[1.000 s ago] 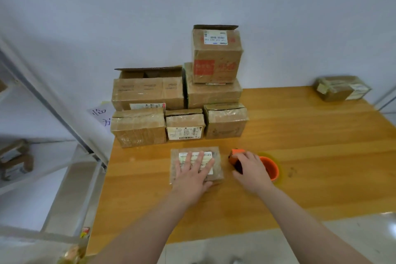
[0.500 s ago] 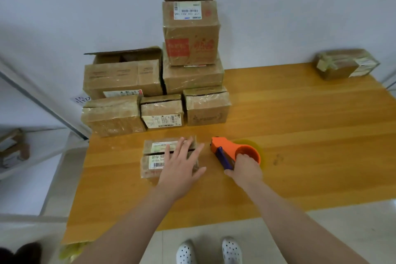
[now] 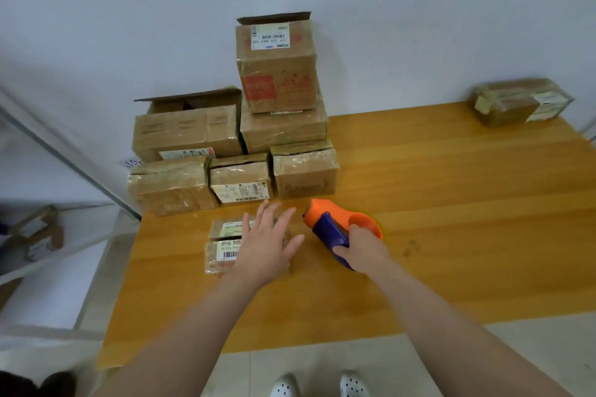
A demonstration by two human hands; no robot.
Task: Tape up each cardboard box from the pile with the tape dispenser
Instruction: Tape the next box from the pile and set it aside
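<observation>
A small cardboard box (image 3: pixel 222 245) with white labels lies on the wooden table (image 3: pixel 451 235) in front of the pile. My left hand (image 3: pixel 267 245) lies over the box's right part with fingers spread and straight. My right hand (image 3: pixel 362 250) grips the blue handle of the orange tape dispenser (image 3: pixel 325 219), which stands just right of the box with its nose pointing to the far left. The pile of cardboard boxes (image 3: pixel 238 145) sits against the wall behind; two of its boxes have an open top flap.
A single taped box (image 3: pixel 519 103) sits at the table's far right corner. A metal shelf frame (image 3: pixel 64 158) stands left of the table with cardboard on a lower level. My white shoes (image 3: pixel 319 385) show below the table's near edge.
My right hand has lifted the dispenser upright by its handle. My left hand has stayed spread over the small box, which has tipped up so its labelled front side shows. The view has pulled back and down.
</observation>
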